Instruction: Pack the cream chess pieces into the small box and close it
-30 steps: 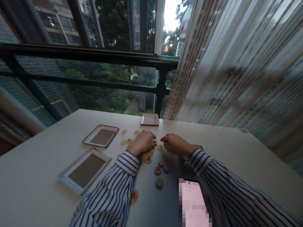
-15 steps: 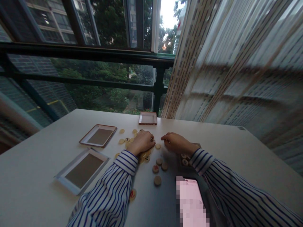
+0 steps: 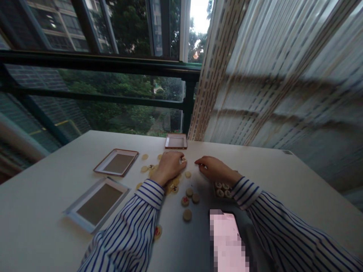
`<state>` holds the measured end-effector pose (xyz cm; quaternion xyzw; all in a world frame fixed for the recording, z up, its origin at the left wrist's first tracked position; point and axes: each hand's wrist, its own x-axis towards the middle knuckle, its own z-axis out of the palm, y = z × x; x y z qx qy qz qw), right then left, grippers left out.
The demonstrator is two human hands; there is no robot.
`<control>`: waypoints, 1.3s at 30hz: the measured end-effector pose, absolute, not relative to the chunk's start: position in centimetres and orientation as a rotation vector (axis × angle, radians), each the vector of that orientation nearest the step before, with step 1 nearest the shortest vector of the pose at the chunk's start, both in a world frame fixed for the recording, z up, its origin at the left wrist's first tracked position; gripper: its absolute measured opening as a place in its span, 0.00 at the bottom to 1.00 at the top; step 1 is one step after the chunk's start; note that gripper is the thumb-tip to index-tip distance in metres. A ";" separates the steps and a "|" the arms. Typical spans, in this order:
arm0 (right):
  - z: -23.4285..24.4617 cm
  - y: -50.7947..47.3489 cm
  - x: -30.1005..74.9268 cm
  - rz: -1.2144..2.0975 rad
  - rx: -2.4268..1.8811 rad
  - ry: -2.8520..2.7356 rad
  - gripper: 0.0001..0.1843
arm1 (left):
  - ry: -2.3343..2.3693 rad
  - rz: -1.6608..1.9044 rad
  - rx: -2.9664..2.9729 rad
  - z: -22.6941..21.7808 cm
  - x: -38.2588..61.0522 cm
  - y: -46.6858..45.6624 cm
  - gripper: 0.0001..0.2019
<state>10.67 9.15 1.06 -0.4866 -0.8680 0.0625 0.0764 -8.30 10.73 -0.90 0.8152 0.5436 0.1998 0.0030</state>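
Note:
My left hand point(image 3: 170, 165) is closed over the loose xiangqi pieces. A pale round xiangqi piece point(image 3: 183, 160) shows at its fingertips. Facing it, my right hand point(image 3: 217, 168) is held with its index finger stretched out and nothing visible in it. Under the right wrist, partly hidden, is a small box holding several xiangqi pieces point(image 3: 221, 193) with dark characters. Between the forearms lie several loose discs, among them a red-marked piece point(image 3: 185, 201) and a blank-topped piece point(image 3: 187, 215). A pale disc point(image 3: 188, 174) rests just below the gap between my hands.
Two shallow trays, a brown-rimmed tray point(image 3: 136, 154) and a white-rimmed tray point(image 3: 70, 212), lie on the left. A small tray point(image 3: 176, 148) stands at the table's far edge. A phone point(image 3: 228, 238) lies near the right forearm. Beyond the white table point(image 3: 272, 177) are a railing and curtain.
My left hand has lifted slightly away from me, with a piece now showing at its fingertips. My right hand has shifted slightly right, its index finger straighter. The view has turned a little.

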 end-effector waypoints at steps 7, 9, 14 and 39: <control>1.4 9.0 11.6 0.188 -1.410 -2.534 0.20 | 1.647 0.865 2.604 -0.6 -8.2 10.7 0.13; 1.6 8.9 11.8 0.192 -1.392 -2.509 0.20 | 1.645 0.911 2.600 -0.5 -8.1 10.6 0.14; 2.1 8.6 12.5 0.230 -1.391 -2.407 0.19 | 1.615 0.979 2.608 -0.1 -7.8 10.4 0.13; 2.0 6.7 16.7 0.378 -1.241 -2.042 0.12 | 1.387 1.101 2.800 2.8 -4.6 6.8 0.13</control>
